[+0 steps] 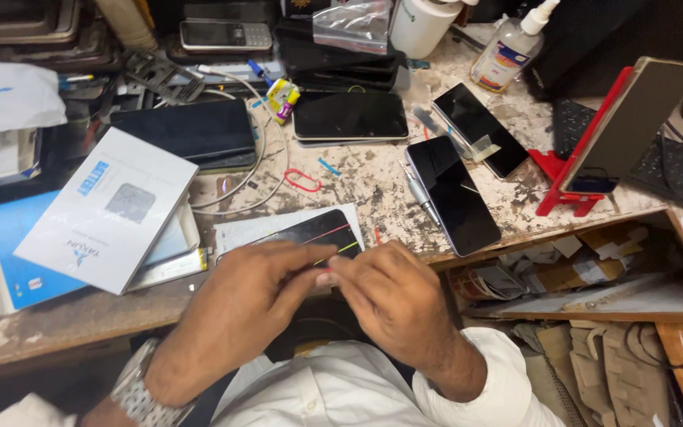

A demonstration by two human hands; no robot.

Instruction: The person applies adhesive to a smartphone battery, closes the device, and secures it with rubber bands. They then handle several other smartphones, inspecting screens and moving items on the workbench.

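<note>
Two hands met at the near edge of the tabletop (pixel 373 170), fingertips pinched together over a small pinkish piece that was mostly hidden between them; what it was could not be told. Left hand (pixel 250 304) lay curled, thumb and forefinger closed on that piece; a metal watch (pixel 140 395) sat on its wrist. Right hand (pixel 385 296) mirrored it, fingers closed on the same spot, white cuff (pixel 499 379) pushed back.

Just beyond the fingertips lay a dark phone panel (pixel 318 229) with a red and a yellow line across it, resting on white paper (pixel 239 232). The pinch sat just in front of its near edge; whether the piece was attached to the panel could not be seen.

Surroundings: three dark phones lay face up further back, one (pixel 349 116) flat in the middle, one (pixel 480 126) to its right, one (pixel 452 194) nearest the edge with a slim metal tool (pixel 420 194) alongside. A white box (pixel 108 209) rested tilted on a blue one (pixel 1 261) at left. A red stand (pixel 575 174) held a device upright at right.

Judgement on technique: work this fine seemed best done with both wrists braced low against the edge, pulling slowly and evenly so the piece would not tear or slip. Keeping the panel flat on the paper should have avoided scratches from the pitted surface.
</note>
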